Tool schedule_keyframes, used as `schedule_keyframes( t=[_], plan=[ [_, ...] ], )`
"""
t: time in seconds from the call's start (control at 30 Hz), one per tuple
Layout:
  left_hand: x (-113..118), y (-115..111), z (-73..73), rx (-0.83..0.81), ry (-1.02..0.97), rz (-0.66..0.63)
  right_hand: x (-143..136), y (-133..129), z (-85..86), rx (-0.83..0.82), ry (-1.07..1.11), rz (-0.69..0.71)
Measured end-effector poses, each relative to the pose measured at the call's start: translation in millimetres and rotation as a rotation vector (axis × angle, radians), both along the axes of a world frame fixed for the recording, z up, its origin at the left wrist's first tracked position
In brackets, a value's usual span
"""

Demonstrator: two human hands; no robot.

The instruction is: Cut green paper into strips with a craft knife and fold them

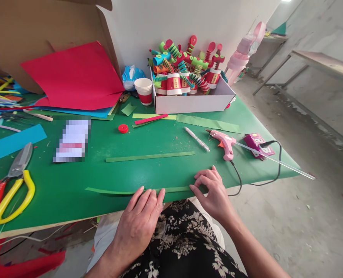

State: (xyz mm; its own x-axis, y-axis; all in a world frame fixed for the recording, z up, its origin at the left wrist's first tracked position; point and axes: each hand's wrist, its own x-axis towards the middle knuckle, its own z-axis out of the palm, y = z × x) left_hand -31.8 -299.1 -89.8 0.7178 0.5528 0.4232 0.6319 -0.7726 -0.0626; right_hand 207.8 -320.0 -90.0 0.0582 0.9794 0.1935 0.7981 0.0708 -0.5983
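Note:
A narrow green paper strip (110,191) lies along the near edge of the green table. My left hand (142,216) rests flat over its middle, fingers slightly spread, pressing on it. At the strip's right end is my right hand (212,191), its thumb and forefinger close together around the tip; the fingertips' hold is small to see. A second green strip (150,156) lies parallel, farther back. Right of it are a white pen (197,139) and a pink glue gun (225,143) with a clear glue stick in its back.
Red-and-yellow scissors (16,185) and a blue strip (17,143) lie at the left. Behind stand a white box (191,103) of paper-cup figures, stacked cups (144,91) and red paper (73,77). A purple power block (255,145) with a black cord sits at the right.

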Motion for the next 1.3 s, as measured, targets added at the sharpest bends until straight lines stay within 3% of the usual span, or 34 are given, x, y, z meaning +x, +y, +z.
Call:
schedule_keyframes(
  t=[0.33,0.4,0.5,0.57,0.63,0.7,0.87,1.3],
  plan=[
    [0.3,-0.6,-1.6,-0.017,-0.055,-0.020,8.8,-2.1,-0.6,0.053,-0.090,-0.085],
    [0.5,-1.3,-2.4,-0.024,-0.068,-0.019,11.8,-6.3,3.1,0.153,-0.120,-0.153],
    [0.5,-1.9,-3.8,-0.025,-0.074,-0.021,2.4,-16.0,12.7,0.449,-0.163,-0.196],
    [0.0,-1.8,-4.9,-0.023,-0.079,-0.022,-12.6,-21.2,17.3,0.558,-0.180,0.045],
    [-0.8,-1.4,-5.9,-0.028,-0.087,-0.026,-28.8,-23.1,16.8,0.468,-0.225,0.441],
    [-1.6,-1.0,-6.4,-0.040,-0.086,-0.031,-40.6,-22.3,10.3,0.320,-0.297,0.609],
    [-1.3,-1.5,-5.0,-0.067,-0.070,-0.033,-45.4,-23.9,-12.5,0.119,-0.432,0.520],
    [-0.6,-5.3,-4.8,-0.070,-0.058,-0.005,-31.4,-38.1,-25.6,0.161,-0.516,0.355]
  ],
)
